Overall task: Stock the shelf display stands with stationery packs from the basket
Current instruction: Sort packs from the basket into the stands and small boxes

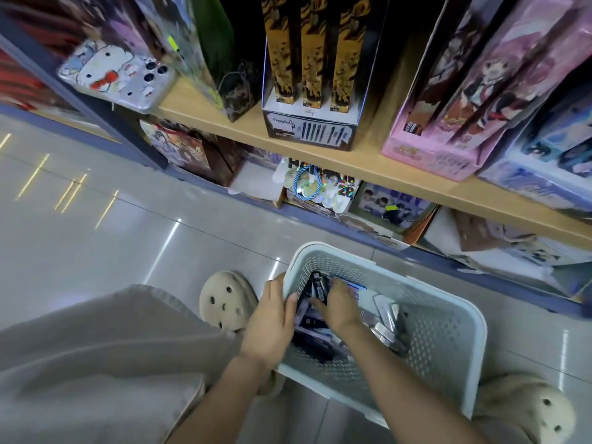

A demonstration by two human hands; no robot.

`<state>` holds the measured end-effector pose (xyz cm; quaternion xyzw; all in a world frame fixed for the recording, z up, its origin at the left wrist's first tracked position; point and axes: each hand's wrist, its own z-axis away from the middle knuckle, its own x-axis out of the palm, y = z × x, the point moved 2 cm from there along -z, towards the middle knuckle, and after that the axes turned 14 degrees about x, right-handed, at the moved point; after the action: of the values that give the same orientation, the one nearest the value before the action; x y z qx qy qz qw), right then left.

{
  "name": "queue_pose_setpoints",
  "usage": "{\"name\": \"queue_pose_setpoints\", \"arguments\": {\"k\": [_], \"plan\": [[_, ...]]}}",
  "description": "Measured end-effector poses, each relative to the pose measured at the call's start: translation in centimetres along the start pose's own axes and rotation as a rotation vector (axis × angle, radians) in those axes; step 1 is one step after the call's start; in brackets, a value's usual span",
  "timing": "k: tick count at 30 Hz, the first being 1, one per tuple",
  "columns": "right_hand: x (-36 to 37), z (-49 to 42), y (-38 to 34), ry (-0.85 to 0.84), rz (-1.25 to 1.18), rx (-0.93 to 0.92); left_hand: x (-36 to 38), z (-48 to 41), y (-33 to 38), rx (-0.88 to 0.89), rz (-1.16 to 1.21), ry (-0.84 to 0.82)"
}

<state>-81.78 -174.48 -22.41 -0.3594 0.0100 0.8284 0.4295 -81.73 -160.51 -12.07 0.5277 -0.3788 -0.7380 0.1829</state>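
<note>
A pale blue perforated basket [448, 341] stands on the floor in front of the shelf, holding several stationery packs [386, 318]. My left hand [272, 318] grips the basket's left rim, thumb inside. My right hand [341, 304] reaches down into the basket and its fingers curl round a dark pack [315, 285] among the pile. On the wooden shelf [368, 165] above stand display stands: a black one with three gold-patterned packs [312, 59] and a pink one [448, 123] to its right.
A phone in a cartoon cat case [117, 73] lies on the shelf's left end. The lower shelf holds more boxes and a blue bracelet card [309, 184]. My beige shoes [224, 299] flank the basket on the glossy tiled floor [96, 225].
</note>
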Motion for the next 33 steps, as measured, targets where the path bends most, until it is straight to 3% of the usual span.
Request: {"name": "queue_pose_setpoints", "arguments": {"k": [9,13,16,19,22,25,27,29,31,33], "plan": [[-1.9,2.2,1.6,-0.137,-0.077,-0.027,0.0,0.0,-0.3,0.009,-0.007,0.026],[-3.9,6.0,1.6,-0.076,-0.263,-0.218,-0.1,0.2,0.9,0.083,-0.081,0.227],[-4.8,9.3,0.6,-0.002,-0.429,-0.34,0.4,0.9,3.6,0.03,0.105,0.343],[-5.3,11.8,-1.0,-0.005,-0.511,-0.364,1.2,1.2,6.5,-0.114,0.552,0.338],[-5.3,13.1,-2.5,-0.103,-0.415,-0.451,1.3,0.8,7.0,-0.338,0.831,0.346],[-5.3,13.9,-2.8,-0.224,-0.368,-0.563,0.4,0.3,6.0,-0.465,0.867,0.361],[-6.1,13.6,-2.2,-0.16,-0.318,-0.63,-0.5,-0.1,5.4,-0.477,0.836,0.384],[-6.8,11.8,-0.8,0.019,-0.304,-0.635,-1.2,-0.4,5.2,-0.483,0.838,0.432],[-6.5,8.7,1.0,0.147,-0.204,-0.542,-1.9,-0.7,5.0,-0.477,0.831,0.465],[-5.6,5.6,2.7,0.129,-0.067,-0.437,-2.3,-1.0,4.9,-0.467,0.838,0.482]]}}
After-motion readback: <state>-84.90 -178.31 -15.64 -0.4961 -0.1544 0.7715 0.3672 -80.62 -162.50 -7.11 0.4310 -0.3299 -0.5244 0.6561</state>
